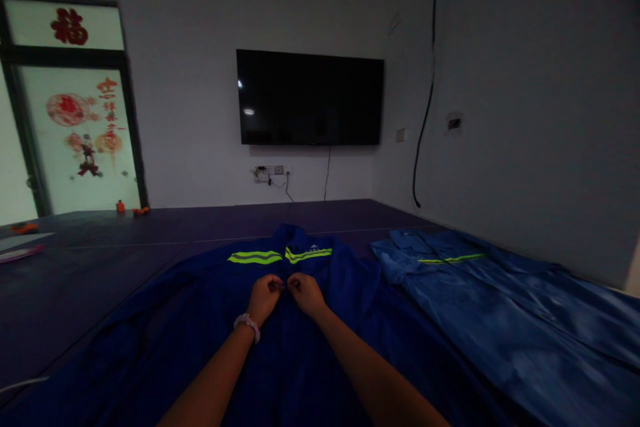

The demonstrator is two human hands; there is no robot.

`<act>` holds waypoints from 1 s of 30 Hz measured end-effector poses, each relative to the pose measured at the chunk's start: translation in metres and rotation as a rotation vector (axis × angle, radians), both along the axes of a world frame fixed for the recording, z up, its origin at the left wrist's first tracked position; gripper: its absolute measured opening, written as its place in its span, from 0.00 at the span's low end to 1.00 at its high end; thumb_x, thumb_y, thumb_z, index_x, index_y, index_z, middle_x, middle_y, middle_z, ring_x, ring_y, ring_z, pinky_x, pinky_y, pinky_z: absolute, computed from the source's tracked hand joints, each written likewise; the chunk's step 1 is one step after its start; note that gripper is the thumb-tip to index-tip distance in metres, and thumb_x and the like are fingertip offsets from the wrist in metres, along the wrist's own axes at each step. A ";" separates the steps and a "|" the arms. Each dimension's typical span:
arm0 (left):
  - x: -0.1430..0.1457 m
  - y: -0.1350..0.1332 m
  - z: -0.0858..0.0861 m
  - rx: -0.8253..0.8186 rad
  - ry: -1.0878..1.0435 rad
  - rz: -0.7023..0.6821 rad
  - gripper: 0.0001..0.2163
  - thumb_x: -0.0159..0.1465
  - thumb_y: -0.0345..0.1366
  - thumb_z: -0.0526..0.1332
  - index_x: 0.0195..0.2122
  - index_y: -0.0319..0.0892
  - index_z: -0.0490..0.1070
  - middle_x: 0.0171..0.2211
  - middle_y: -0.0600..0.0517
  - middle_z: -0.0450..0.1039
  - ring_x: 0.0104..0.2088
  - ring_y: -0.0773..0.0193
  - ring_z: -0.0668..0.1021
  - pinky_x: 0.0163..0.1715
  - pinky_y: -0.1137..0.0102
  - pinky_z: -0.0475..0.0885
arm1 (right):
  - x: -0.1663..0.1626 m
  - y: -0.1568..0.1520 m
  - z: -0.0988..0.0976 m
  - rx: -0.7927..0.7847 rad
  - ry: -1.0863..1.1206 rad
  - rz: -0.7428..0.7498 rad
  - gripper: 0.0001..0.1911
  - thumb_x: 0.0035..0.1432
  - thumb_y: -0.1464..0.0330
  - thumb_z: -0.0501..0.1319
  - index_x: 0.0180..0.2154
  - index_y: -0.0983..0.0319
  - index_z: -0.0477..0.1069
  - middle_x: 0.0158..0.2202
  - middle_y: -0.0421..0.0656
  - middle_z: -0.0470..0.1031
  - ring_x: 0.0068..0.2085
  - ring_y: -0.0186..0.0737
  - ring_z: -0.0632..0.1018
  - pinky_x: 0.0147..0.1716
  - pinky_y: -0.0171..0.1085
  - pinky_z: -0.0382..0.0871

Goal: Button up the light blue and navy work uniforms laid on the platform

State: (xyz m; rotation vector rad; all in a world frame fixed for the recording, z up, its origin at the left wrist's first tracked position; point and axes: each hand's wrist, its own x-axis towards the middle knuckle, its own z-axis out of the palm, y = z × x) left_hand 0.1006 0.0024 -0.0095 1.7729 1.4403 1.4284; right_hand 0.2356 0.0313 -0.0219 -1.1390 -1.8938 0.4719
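A dark blue work jacket (305, 347) lies spread out in front of me, with its collar at the far end. Yellow-green and grey reflective strips (256, 257) cross its chest. My left hand (267, 293), with a scrunchie (247, 325) around the wrist, is closed in a pinch at the jacket's front opening. Just beside it, my right hand (304, 291) pinches the other side of the same opening. The fingertips almost meet below the chest strips. Whatever small fastening may lie between them is hidden by the fingers.
To the right lies a lighter blue work garment (480, 307) with a yellow-green strip. Both garments rest on a dark purple surface (165, 230). Small orange objects (141, 211) sit near the door. A black cable (430, 100) hangs on the right wall, and a television (310, 99) is mounted ahead.
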 end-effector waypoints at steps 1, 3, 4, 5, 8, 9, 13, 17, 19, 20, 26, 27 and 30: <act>0.000 0.000 0.000 -0.001 0.001 -0.001 0.03 0.47 0.30 0.58 0.23 0.40 0.71 0.23 0.52 0.73 0.27 0.65 0.75 0.30 0.72 0.67 | 0.000 0.000 0.000 -0.003 0.004 0.002 0.11 0.47 0.77 0.54 0.28 0.60 0.73 0.27 0.39 0.75 0.31 0.34 0.75 0.30 0.30 0.64; 0.000 0.000 0.000 -0.003 0.002 -0.001 0.03 0.47 0.30 0.58 0.23 0.40 0.71 0.23 0.52 0.73 0.27 0.65 0.74 0.30 0.72 0.67 | 0.000 -0.001 0.001 -0.004 0.013 0.004 0.11 0.47 0.77 0.54 0.29 0.60 0.73 0.27 0.40 0.75 0.31 0.35 0.75 0.30 0.30 0.64; 0.000 0.000 0.000 -0.003 0.003 0.000 0.04 0.47 0.30 0.58 0.23 0.40 0.71 0.23 0.53 0.73 0.27 0.65 0.74 0.29 0.72 0.67 | 0.000 -0.001 0.001 -0.003 0.018 0.006 0.11 0.46 0.77 0.54 0.29 0.60 0.73 0.28 0.40 0.75 0.31 0.35 0.75 0.30 0.30 0.64; 0.000 -0.001 0.000 -0.004 0.004 0.002 0.04 0.47 0.30 0.58 0.23 0.40 0.71 0.23 0.53 0.73 0.26 0.65 0.74 0.29 0.72 0.67 | 0.000 -0.001 0.001 -0.001 0.023 0.010 0.11 0.46 0.77 0.54 0.29 0.60 0.74 0.28 0.40 0.75 0.31 0.35 0.75 0.30 0.30 0.64; 0.001 -0.001 0.001 -0.002 0.006 0.004 0.04 0.47 0.30 0.57 0.24 0.39 0.71 0.23 0.52 0.73 0.26 0.65 0.74 0.29 0.72 0.67 | 0.000 -0.001 0.001 0.002 0.028 0.026 0.11 0.46 0.77 0.54 0.28 0.61 0.74 0.28 0.40 0.75 0.31 0.35 0.75 0.29 0.30 0.64; 0.001 -0.002 0.002 -0.001 0.007 0.004 0.04 0.47 0.30 0.57 0.24 0.39 0.71 0.23 0.52 0.73 0.26 0.65 0.74 0.29 0.72 0.67 | 0.000 -0.001 0.002 0.001 0.027 0.028 0.11 0.46 0.77 0.54 0.28 0.61 0.73 0.28 0.40 0.75 0.31 0.35 0.75 0.29 0.30 0.64; 0.001 -0.004 0.004 -0.005 0.010 -0.001 0.05 0.47 0.31 0.56 0.24 0.39 0.71 0.23 0.52 0.73 0.27 0.65 0.74 0.29 0.72 0.67 | 0.000 -0.002 0.002 -0.008 0.015 0.016 0.10 0.47 0.77 0.54 0.28 0.61 0.73 0.27 0.40 0.75 0.30 0.35 0.75 0.29 0.30 0.64; 0.001 -0.004 0.005 -0.020 0.015 0.005 0.06 0.48 0.31 0.55 0.24 0.39 0.71 0.24 0.52 0.73 0.27 0.65 0.74 0.29 0.72 0.67 | -0.001 -0.004 0.004 -0.021 0.017 0.001 0.09 0.48 0.76 0.55 0.27 0.61 0.72 0.26 0.40 0.75 0.30 0.34 0.74 0.29 0.30 0.63; 0.001 -0.004 0.004 -0.022 0.018 0.004 0.06 0.48 0.32 0.55 0.25 0.39 0.71 0.24 0.52 0.73 0.27 0.64 0.74 0.29 0.72 0.67 | -0.001 -0.005 0.004 -0.025 0.025 -0.017 0.08 0.48 0.75 0.55 0.27 0.62 0.72 0.26 0.40 0.75 0.30 0.34 0.74 0.29 0.29 0.63; 0.001 -0.004 0.004 -0.022 0.021 0.004 0.07 0.48 0.32 0.55 0.24 0.39 0.71 0.24 0.51 0.73 0.27 0.64 0.74 0.29 0.72 0.66 | -0.001 -0.005 0.005 -0.027 0.028 -0.027 0.07 0.47 0.75 0.56 0.28 0.62 0.72 0.26 0.40 0.75 0.30 0.33 0.74 0.28 0.29 0.63; 0.001 -0.002 0.002 -0.022 0.040 -0.020 0.08 0.49 0.32 0.53 0.24 0.38 0.71 0.24 0.51 0.73 0.27 0.64 0.73 0.29 0.72 0.66 | -0.001 -0.005 0.004 -0.047 0.013 -0.034 0.07 0.47 0.76 0.56 0.27 0.62 0.72 0.26 0.39 0.74 0.29 0.33 0.74 0.29 0.29 0.63; 0.001 -0.002 0.002 -0.022 0.041 -0.019 0.08 0.49 0.32 0.53 0.24 0.38 0.71 0.24 0.51 0.73 0.27 0.64 0.73 0.29 0.72 0.66 | -0.001 -0.005 0.004 -0.051 0.014 -0.033 0.08 0.47 0.76 0.56 0.27 0.62 0.72 0.26 0.39 0.74 0.29 0.33 0.74 0.29 0.29 0.63; 0.001 -0.001 0.001 -0.028 0.038 -0.011 0.08 0.50 0.32 0.53 0.25 0.38 0.71 0.24 0.51 0.73 0.27 0.65 0.74 0.29 0.72 0.66 | -0.001 -0.006 0.005 -0.056 0.015 -0.033 0.08 0.48 0.75 0.56 0.29 0.61 0.72 0.26 0.39 0.75 0.29 0.33 0.74 0.29 0.29 0.63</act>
